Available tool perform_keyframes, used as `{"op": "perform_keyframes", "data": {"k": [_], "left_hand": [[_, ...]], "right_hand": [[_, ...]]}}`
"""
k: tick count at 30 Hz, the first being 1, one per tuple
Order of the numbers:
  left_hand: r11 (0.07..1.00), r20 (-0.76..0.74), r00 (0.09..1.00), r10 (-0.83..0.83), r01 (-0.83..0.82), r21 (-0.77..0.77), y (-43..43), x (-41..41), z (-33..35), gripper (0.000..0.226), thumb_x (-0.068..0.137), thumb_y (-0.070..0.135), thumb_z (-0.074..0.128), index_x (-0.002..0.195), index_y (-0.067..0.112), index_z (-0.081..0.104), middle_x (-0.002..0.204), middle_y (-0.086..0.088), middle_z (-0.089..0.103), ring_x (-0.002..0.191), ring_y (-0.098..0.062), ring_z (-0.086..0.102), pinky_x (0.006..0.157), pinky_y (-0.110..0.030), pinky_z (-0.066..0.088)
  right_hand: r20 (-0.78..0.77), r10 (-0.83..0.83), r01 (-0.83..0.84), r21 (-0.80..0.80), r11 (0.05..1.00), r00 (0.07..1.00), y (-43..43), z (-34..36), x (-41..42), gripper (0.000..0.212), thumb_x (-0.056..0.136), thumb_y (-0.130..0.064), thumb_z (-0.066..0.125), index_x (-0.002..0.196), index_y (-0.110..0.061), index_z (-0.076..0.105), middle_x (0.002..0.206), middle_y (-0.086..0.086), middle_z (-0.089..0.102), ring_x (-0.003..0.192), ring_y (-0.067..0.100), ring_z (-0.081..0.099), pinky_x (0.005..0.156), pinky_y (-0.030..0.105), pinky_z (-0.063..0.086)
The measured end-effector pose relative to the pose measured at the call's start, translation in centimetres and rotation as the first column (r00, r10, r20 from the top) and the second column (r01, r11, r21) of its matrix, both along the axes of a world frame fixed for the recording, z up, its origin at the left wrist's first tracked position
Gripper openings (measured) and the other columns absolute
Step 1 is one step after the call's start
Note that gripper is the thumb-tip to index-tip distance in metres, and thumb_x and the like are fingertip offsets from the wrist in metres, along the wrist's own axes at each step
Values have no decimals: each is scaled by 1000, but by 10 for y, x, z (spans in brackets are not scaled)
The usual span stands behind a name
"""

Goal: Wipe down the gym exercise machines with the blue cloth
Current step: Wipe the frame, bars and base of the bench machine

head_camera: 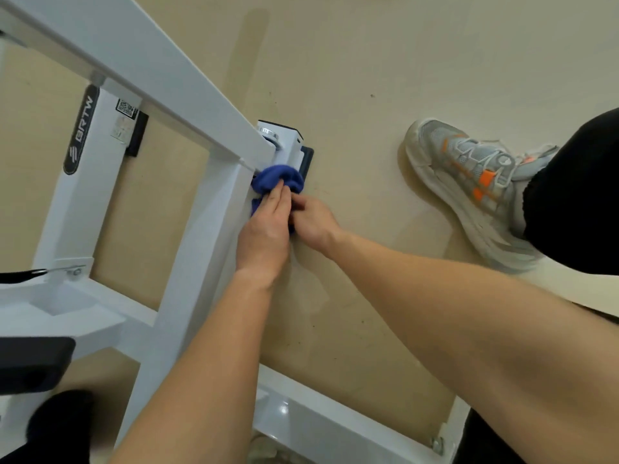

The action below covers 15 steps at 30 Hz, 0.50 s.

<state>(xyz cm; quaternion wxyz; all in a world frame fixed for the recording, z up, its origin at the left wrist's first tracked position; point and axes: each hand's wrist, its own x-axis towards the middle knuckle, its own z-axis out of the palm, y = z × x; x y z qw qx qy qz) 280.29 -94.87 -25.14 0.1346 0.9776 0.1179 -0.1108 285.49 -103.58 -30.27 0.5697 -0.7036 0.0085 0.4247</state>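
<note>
- Two bare forearms come in from the bottom edge and meet low down on the machine, past a black pad at the near left.
- Left grip lies flat with straight fingers, pressing the blue cloth against the white frame. So it's released, not clutching anything.
- Right grip sits right against it, fingers curled into the cloth's lower edge. I'd call that one clenched on the cloth, though the left partly hides it.
- Cloth is bunched up where the sloping post meets the long beam, touching both.
- Handling-wise it looks soft, light and floppy, so it wads up rather than lying flat. My guess is you hold a wad in the palm and let the loose bit wrap round the square edges.
- Frame looks like painted metal, stiff and smooth, so the cloth should slide easily. Nothing fragile there, as far as I can tell.
- Just past the cloth are a chrome bolt and a dark foot plate on the beige floor.
- Furthest out, a grey-and-orange shoe sits well apart to the right.
</note>
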Motion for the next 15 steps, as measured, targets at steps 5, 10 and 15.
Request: {"op": "perform_keyframes", "data": {"k": [5,10,15], "left_hand": [[994,-7,999,38,-38,-101,-1,-5,7,57,103,7,35,156,21,21,164,8,15,145,-17,28,112,-36,36],[968,8,994,108,-103,-228,-11,16,3,62,103,15,32,156,39,8,162,22,13,143,-11,31,107,-30,36],[979,-14,996,88,-89,-183,-4,16,-6,73,96,-2,34,158,28,10,163,19,-1,148,-11,18,106,-30,35]], "right_hand": [[45,-167,164,61,985,985,6,14,23,35,89,-15,47,115,-17,70,111,6,72,106,25,66,100,42,49],[13,-236,234,79,969,972,6,38,63,23,82,6,41,89,3,62,82,10,61,79,21,56,80,37,50],[-32,-337,338,157,928,941,9,39,73,26,73,-11,43,96,-21,50,102,4,55,93,20,51,86,30,41]]}}
